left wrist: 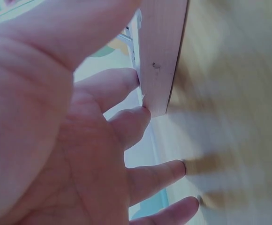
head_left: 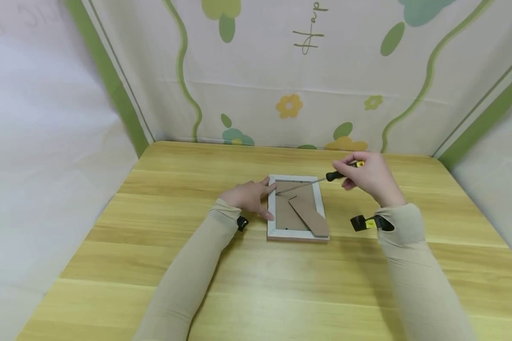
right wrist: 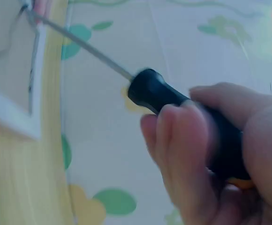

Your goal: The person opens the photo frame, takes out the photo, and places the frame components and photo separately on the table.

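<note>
A picture frame with a white border lies face down on the table. Its brown backing board and angled brown stand face up. My left hand rests at the frame's left side, fingers spread. Two fingertips touch the pale wooden edge in the left wrist view, and the other two reach past its corner. To the right, my right hand grips a screwdriver by its black and yellow handle. The shaft slants down-left across the backing, its tip at the inner left border.
The wood-grain table extends around the frame on all sides. Behind it hangs a pale cloth printed with flowers and leaves. Each wrist wears a black strap; a small black-and-yellow piece juts from the right one.
</note>
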The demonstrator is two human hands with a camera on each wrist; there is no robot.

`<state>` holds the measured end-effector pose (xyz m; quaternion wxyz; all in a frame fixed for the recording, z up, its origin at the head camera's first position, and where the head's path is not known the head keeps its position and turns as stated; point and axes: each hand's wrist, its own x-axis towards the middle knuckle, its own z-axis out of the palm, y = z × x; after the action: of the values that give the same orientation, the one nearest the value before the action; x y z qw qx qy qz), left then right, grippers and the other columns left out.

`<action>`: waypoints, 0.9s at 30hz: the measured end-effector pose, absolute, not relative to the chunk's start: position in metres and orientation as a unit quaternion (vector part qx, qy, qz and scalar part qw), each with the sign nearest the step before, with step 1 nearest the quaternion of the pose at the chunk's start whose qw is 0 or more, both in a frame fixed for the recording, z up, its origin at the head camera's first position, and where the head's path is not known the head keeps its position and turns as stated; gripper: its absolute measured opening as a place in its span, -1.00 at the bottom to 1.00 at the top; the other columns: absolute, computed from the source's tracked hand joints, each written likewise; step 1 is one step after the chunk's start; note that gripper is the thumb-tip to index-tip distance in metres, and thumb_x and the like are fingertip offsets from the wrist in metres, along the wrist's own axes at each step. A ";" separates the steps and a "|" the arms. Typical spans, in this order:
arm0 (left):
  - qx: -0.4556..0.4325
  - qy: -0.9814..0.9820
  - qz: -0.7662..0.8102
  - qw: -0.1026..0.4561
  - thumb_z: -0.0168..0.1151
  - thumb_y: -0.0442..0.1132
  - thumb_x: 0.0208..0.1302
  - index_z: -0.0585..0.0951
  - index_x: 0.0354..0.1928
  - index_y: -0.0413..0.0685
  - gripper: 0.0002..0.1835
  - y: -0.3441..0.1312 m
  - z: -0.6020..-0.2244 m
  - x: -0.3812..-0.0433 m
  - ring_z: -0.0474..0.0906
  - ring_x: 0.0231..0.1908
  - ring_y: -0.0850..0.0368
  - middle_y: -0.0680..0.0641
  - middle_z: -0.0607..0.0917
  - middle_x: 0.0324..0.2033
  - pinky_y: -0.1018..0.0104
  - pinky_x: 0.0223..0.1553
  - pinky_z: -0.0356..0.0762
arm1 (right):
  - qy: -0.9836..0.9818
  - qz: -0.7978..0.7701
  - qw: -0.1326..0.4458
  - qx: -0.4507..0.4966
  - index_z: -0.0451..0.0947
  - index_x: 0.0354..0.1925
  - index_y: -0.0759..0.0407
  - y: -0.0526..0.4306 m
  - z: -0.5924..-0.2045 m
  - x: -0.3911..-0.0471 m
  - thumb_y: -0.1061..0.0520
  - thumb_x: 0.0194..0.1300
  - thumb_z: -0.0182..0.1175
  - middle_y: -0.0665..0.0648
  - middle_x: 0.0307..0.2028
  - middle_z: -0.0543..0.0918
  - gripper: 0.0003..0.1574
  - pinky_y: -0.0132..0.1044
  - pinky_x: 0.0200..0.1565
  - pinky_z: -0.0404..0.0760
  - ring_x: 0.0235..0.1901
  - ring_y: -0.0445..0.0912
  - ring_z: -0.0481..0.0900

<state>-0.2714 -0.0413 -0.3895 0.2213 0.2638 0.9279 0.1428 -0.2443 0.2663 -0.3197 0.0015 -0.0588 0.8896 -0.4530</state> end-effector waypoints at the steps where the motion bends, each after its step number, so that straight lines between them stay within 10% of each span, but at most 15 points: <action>1: 0.264 0.928 0.144 0.222 0.44 0.24 0.03 -0.02 0.57 0.25 0.15 -0.042 -0.390 -0.271 -0.01 0.43 -0.36 0.00 -0.18 0.55 -0.25 0.36 0.06 | 0.892 -0.449 0.009 -0.052 0.64 -0.18 0.25 0.270 -0.324 -0.242 -0.33 0.20 0.33 0.22 -0.40 0.68 -0.34 -0.20 -0.50 0.64 -0.66 -0.01 0.60; 6: 0.263 0.927 0.144 0.226 0.43 0.23 0.04 -0.04 0.58 0.26 0.15 -0.046 -0.392 -0.269 -0.04 0.45 -0.34 0.01 -0.19 0.55 -0.28 0.36 0.03 | 0.901 -0.430 0.040 -0.040 0.64 -0.21 0.19 0.279 -0.335 -0.235 -0.41 0.15 0.31 0.18 -0.62 0.55 -0.30 -0.13 -0.66 0.50 -0.79 -0.08 0.35; 27: 0.257 0.925 0.160 0.228 0.43 0.20 0.06 -0.04 0.57 0.26 0.13 -0.057 -0.387 -0.268 -0.11 0.47 -0.32 0.02 -0.22 0.55 -0.30 0.37 -0.09 | 0.868 -0.486 -0.036 -0.097 0.65 -0.15 0.13 0.258 -0.323 -0.230 -0.25 0.21 0.36 0.22 -0.57 0.55 -0.49 -0.26 -0.68 0.42 -0.72 -0.08 0.37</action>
<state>-0.2682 -0.0567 -0.3873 0.2280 0.2574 0.9254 0.1596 -0.2299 0.2583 -0.3227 -0.0356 -0.0966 0.8677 -0.4862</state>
